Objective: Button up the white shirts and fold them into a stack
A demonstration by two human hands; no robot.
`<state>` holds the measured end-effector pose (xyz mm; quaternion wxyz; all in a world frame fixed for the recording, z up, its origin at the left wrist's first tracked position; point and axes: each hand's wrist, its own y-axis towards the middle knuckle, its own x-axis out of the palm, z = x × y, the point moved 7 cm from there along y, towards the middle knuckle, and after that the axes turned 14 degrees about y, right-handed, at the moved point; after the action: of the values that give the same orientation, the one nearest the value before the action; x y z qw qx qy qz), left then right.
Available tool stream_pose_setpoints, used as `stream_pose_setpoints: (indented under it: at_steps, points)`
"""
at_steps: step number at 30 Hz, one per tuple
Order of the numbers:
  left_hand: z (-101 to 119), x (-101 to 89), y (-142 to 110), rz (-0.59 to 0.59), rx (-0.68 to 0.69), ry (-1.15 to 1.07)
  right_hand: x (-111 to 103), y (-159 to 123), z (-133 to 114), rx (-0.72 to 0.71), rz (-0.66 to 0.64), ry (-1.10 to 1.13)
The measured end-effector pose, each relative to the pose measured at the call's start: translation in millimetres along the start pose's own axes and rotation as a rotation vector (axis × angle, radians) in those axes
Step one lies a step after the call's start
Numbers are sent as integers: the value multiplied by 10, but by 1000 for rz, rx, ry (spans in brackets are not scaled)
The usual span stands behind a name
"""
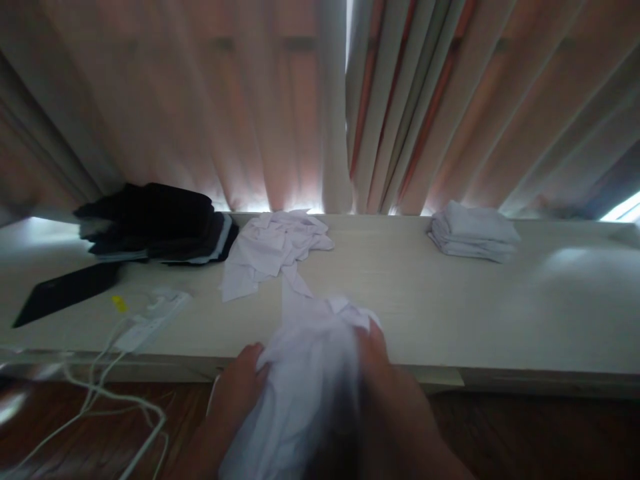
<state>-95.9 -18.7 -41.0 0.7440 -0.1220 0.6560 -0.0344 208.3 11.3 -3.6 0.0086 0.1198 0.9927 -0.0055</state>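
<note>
A white cloth garment [305,367], blurred by motion, hangs between my two hands over the front edge of the table. My left hand [245,377] is closed on its left side, with the fingertips partly hidden by the fabric. On the other side my right hand [374,350] grips the cloth near its upper right corner. Behind it, a crumpled heap of white cloth [275,243] lies on the table, and a strip of fabric runs from the held garment towards this heap. Whether the two are joined I cannot tell.
A stack of dark folded clothes [160,223] stands at the back left, with a flat black object [70,287] before it. A white power strip [153,320] trails cables over the front edge. Folded white cloths [473,230] sit back right, before the curtains [280,100].
</note>
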Motion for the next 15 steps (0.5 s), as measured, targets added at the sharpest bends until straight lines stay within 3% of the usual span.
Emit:
stream_pose_setpoints:
  at_steps: [2, 5, 8, 9, 11, 15]
  points:
    - [163, -313, 53, 72, 2, -73, 110, 411, -464, -191, 34, 21]
    - [354, -793, 217, 226, -59, -187, 199, 989, -1347, -504, 3, -104]
    - [572, -993, 490, 267, -24, -244, 355, 1532, -1954, -597, -103, -363]
    - [647, -972, 596, 241, 9, -229, 422, 1707, -2007, -560, -138, -461]
    - [744, -839, 793, 180, 39, -167, 526, 1993, -1890, -451, -170, -591]
    - [785, -486, 1048, 126, 16, -70, 529, 2166, -1055, -273, -118, -654]
